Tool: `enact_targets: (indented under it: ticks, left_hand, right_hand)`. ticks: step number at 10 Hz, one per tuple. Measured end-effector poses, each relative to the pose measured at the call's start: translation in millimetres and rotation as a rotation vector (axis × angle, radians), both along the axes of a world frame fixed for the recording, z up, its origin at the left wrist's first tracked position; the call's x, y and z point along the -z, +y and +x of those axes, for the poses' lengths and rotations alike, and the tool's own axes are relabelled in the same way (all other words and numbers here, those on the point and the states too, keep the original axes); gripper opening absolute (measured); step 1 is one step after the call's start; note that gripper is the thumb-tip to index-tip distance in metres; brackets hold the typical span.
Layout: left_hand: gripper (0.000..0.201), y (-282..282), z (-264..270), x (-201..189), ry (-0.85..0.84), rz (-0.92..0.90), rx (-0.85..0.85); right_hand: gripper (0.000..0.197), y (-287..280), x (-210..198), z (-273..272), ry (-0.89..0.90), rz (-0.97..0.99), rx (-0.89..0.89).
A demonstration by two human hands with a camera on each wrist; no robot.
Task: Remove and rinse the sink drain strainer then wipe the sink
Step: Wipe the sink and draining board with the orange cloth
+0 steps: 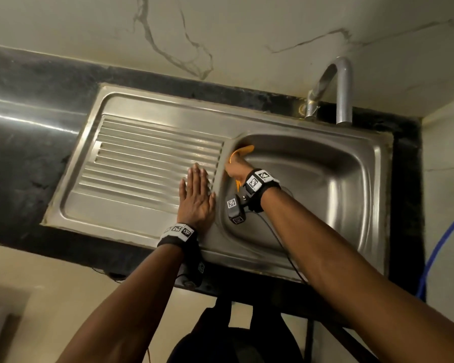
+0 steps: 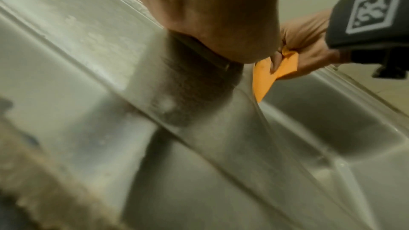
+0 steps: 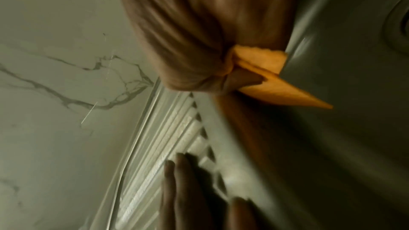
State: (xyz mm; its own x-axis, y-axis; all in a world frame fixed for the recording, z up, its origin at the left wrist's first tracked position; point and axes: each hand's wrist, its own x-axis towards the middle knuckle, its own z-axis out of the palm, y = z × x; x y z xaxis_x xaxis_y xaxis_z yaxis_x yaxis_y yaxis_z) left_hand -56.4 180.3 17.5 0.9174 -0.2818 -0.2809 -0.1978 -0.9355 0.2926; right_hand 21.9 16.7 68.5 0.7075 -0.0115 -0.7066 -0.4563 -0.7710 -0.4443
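Her left hand lies flat, fingers straight, on the ribbed drainboard — the right hand grips an orange cloth against the sink basin's left wall.

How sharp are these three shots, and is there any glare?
Head view: mostly sharp, dim, glare streak on the dark counter. Left wrist view: soft, sink smeared. Right wrist view: heavy motion blur on the right hand and orange cloth.
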Motion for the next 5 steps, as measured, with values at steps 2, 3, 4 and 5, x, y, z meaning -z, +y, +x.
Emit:
enact_targets:
  ticks: [2,3,4,5]
  left_hand:
    - [0.079,3,9,1,-0.011,-0.006,0.015]
    - [0.084,4,11,5,-0.049,-0.005,0.009]
    - [0.085,0,9,6,-0.066,-0.025,0.013]
    - [0.085,2,10,8,-0.061,-0.025,0.008]
  right_hand:
    - [0.017,2,-8,-48,0.134,0.19,0.121]
    - [0.01,-14,6,-56,0.216,0.421,0.242]
    - [0.012,-57,-1,-63,0.182,0.533,0.61]
    - [0.024,-104,-19,-81,0.077,0.656,0.824]
